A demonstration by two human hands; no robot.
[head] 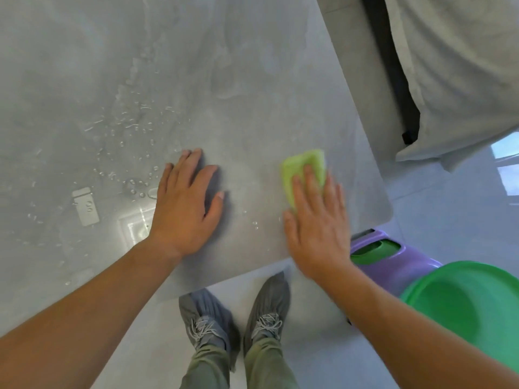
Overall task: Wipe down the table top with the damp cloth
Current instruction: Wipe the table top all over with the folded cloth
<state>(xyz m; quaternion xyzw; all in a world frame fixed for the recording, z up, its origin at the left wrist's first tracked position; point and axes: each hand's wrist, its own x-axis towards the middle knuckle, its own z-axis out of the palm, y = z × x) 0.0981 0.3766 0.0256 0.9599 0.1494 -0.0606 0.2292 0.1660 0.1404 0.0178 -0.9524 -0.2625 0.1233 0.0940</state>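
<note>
Right hand (317,220) fingers flat on cloth (302,171), left hand (185,203) fingers spread on table (252,80)

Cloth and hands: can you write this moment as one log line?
right hand: flat on green cloth near table corner | left hand: flat, empty | water drops: left side unwiped

Damp cloth on a grey table top

The lime-green cloth (302,171) lies flat, seemingly folded, near the corner of the wet, droplet-beaded table top (224,80).
</note>
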